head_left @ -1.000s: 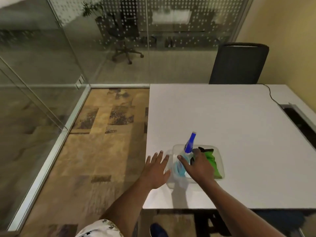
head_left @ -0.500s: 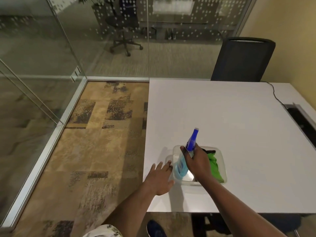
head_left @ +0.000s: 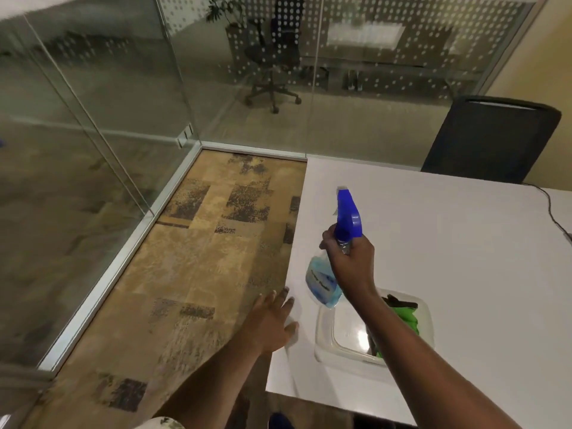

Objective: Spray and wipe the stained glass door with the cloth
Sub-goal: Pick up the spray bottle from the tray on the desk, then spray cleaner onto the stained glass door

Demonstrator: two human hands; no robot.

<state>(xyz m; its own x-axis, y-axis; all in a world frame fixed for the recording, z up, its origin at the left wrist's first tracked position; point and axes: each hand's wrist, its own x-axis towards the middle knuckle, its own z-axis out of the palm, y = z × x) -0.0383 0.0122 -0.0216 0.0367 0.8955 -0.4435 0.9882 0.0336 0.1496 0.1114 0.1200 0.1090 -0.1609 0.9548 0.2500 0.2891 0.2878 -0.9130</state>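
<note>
My right hand [head_left: 351, 261] grips the neck of a spray bottle [head_left: 323, 281] with a blue trigger head and light blue liquid, held above the white table's left edge. My left hand [head_left: 272, 320] rests flat, fingers spread, on the table's left edge beside a clear plastic tray [head_left: 325, 332]. A green cloth [head_left: 408, 318] lies in the tray, partly hidden by my right forearm. The glass door [head_left: 86, 113] stands to the left, its panels reaching the floor.
The white table [head_left: 448, 258] fills the right side. A black office chair [head_left: 492, 140] stands at its far edge, with a black cable [head_left: 554, 212] on the top. Patterned carpet [head_left: 210, 258] lies between table and glass. A dotted glass wall [head_left: 356, 57] is behind.
My right hand has lifted the spray bottle out of the tray and up over the table. My left hand stayed at the table edge. The view has shifted forward.
</note>
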